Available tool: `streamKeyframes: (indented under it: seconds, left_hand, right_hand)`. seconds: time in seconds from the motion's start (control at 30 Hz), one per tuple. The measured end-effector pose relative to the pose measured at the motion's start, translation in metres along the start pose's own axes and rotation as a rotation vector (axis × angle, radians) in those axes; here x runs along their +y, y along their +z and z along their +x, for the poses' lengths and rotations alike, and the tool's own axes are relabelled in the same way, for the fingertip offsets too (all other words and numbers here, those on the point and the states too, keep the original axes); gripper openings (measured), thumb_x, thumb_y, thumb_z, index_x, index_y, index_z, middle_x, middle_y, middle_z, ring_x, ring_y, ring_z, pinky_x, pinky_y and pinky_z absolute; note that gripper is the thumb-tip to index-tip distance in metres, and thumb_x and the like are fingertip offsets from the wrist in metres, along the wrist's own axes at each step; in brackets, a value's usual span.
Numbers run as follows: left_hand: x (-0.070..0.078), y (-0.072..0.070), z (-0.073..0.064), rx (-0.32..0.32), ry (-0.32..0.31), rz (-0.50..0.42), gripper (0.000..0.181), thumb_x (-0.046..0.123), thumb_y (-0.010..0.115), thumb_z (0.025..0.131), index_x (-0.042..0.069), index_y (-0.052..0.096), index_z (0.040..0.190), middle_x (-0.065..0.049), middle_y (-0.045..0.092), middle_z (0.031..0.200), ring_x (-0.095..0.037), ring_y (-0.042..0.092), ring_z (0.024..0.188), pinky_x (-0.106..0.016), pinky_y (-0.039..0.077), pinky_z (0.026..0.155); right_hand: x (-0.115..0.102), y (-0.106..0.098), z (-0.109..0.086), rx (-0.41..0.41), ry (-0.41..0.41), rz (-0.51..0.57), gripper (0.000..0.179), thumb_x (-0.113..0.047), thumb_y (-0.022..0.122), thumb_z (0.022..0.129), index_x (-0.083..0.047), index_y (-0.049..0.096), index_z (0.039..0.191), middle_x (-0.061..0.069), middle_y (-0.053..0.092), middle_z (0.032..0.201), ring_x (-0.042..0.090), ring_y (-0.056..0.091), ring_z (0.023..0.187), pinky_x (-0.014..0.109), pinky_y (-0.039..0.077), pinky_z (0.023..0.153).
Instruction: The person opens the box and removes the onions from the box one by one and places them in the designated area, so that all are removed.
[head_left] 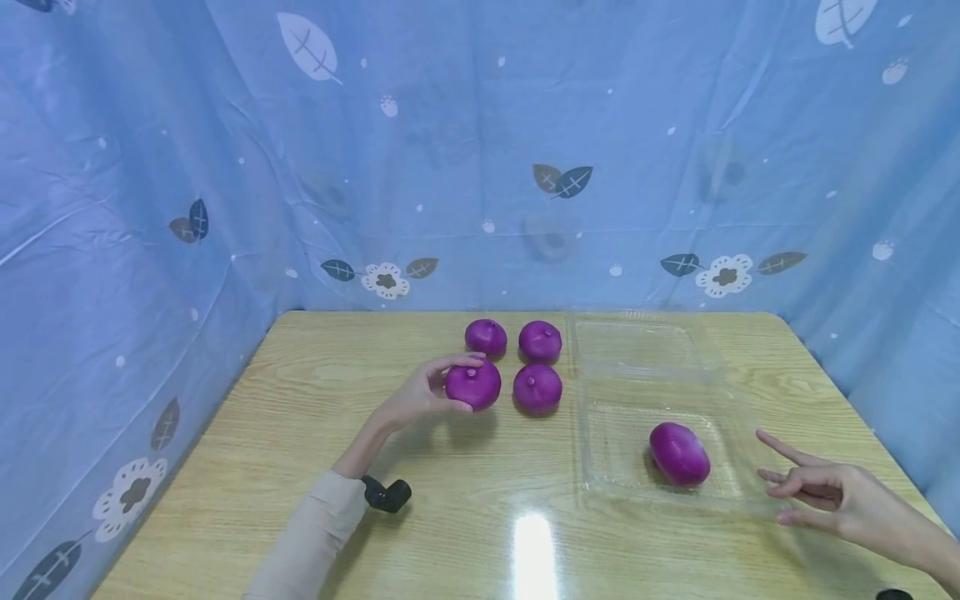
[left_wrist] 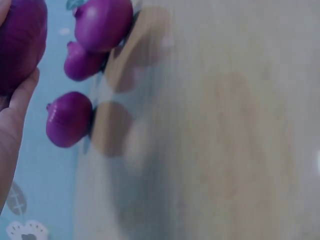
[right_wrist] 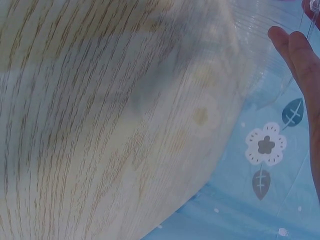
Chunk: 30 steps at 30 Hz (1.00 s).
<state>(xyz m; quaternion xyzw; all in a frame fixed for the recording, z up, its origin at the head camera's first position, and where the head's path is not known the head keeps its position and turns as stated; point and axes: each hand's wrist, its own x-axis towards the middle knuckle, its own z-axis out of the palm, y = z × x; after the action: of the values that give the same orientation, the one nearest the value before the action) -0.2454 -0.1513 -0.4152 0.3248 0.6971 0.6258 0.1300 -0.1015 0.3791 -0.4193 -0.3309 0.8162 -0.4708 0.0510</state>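
My left hand grips a purple onion, thumb and fingers on either side of it, seemingly just above the table. In the left wrist view this held onion fills the upper left corner. Close by on the table are three more onions, including one at the back, another at the back right and a nearer one. A clear plastic container lies with its lid folded back; a single onion lies inside. My right hand, fingers spread, is beside the container's right edge, holding nothing.
The wooden table has blue patterned curtains behind it and along both sides. A black strap-like device is on my left wrist. Light glares off the front of the tabletop.
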Motion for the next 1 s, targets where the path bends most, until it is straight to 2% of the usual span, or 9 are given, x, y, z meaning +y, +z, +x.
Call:
streamKeyframes:
  seconds: [0.17, 0.33, 0.43, 0.53, 0.67, 0.8, 1.0]
  left_hand:
    - [0.003, -0.012, 0.011, 0.014, -0.076, 0.048, 0.062, 0.003, 0.079, 0.076, 0.011, 0.055, 0.133, -0.009, 0.049, 0.135, -0.029, 0.054, 0.118, -0.038, 0.052, 0.093]
    - [-0.001, -0.018, 0.016, 0.005, -0.108, 0.104, 0.062, 0.007, 0.082, 0.074, 0.012, 0.057, 0.131, -0.007, 0.051, 0.136, -0.026, 0.05, 0.123, -0.035, 0.049, 0.098]
    - [-0.007, -0.016, 0.018, -0.012, -0.141, 0.161, 0.059, 0.007, 0.083, 0.072, 0.011, 0.059, 0.126, -0.005, 0.051, 0.137, -0.028, 0.047, 0.126, -0.036, 0.047, 0.1]
    - [-0.012, -0.012, 0.019, -0.035, -0.167, 0.265, 0.055, 0.01, 0.084, 0.071, 0.011, 0.06, 0.121, -0.006, 0.051, 0.138, -0.029, 0.046, 0.128, -0.041, 0.042, 0.105]
    - [-0.017, -0.009, 0.021, -0.059, -0.171, 0.368, 0.054, 0.011, 0.085, 0.07, 0.01, 0.06, 0.118, -0.009, 0.05, 0.138, -0.033, 0.045, 0.128, -0.049, 0.036, 0.108]
    - [-0.022, -0.006, 0.023, -0.053, -0.171, 0.391, 0.053, 0.012, 0.085, 0.07, 0.009, 0.059, 0.116, -0.01, 0.051, 0.136, -0.036, 0.044, 0.128, -0.049, 0.039, 0.106]
    - [-0.026, -0.002, 0.023, -0.037, -0.188, 0.393, 0.055, 0.011, 0.085, 0.07, 0.01, 0.058, 0.118, -0.007, 0.053, 0.134, -0.031, 0.042, 0.132, -0.044, 0.039, 0.107]
  right_hand:
    - [-0.001, -0.001, 0.0, 0.007, -0.013, -0.021, 0.031, 0.02, 0.066, 0.075, -0.006, 0.067, 0.092, -0.024, 0.024, 0.153, -0.004, 0.052, 0.114, 0.011, 0.051, 0.079]
    - [-0.001, -0.004, 0.001, 0.016, -0.018, -0.047, 0.031, 0.019, 0.067, 0.074, -0.006, 0.068, 0.093, -0.023, 0.024, 0.153, -0.005, 0.052, 0.114, 0.011, 0.052, 0.079]
    - [-0.002, -0.007, 0.002, 0.013, -0.014, -0.039, 0.031, 0.02, 0.067, 0.075, -0.005, 0.069, 0.094, -0.023, 0.024, 0.153, -0.005, 0.052, 0.114, 0.011, 0.051, 0.079]
    - [-0.002, -0.008, 0.003, 0.004, -0.009, -0.026, 0.031, 0.02, 0.066, 0.076, -0.004, 0.068, 0.095, -0.023, 0.023, 0.153, -0.005, 0.051, 0.115, 0.011, 0.051, 0.08]
    - [-0.002, -0.008, 0.003, -0.005, 0.003, -0.008, 0.03, 0.02, 0.065, 0.077, -0.004, 0.068, 0.094, -0.025, 0.023, 0.153, -0.005, 0.051, 0.115, 0.012, 0.052, 0.079]
    - [-0.001, -0.005, 0.003, -0.008, 0.003, 0.004, 0.029, 0.02, 0.065, 0.077, -0.004, 0.067, 0.093, -0.025, 0.023, 0.153, -0.005, 0.051, 0.115, 0.012, 0.052, 0.079]
    - [-0.001, -0.001, 0.0, -0.017, -0.008, 0.017, 0.03, 0.02, 0.064, 0.077, -0.004, 0.067, 0.094, -0.023, 0.022, 0.154, -0.004, 0.051, 0.116, 0.013, 0.053, 0.079]
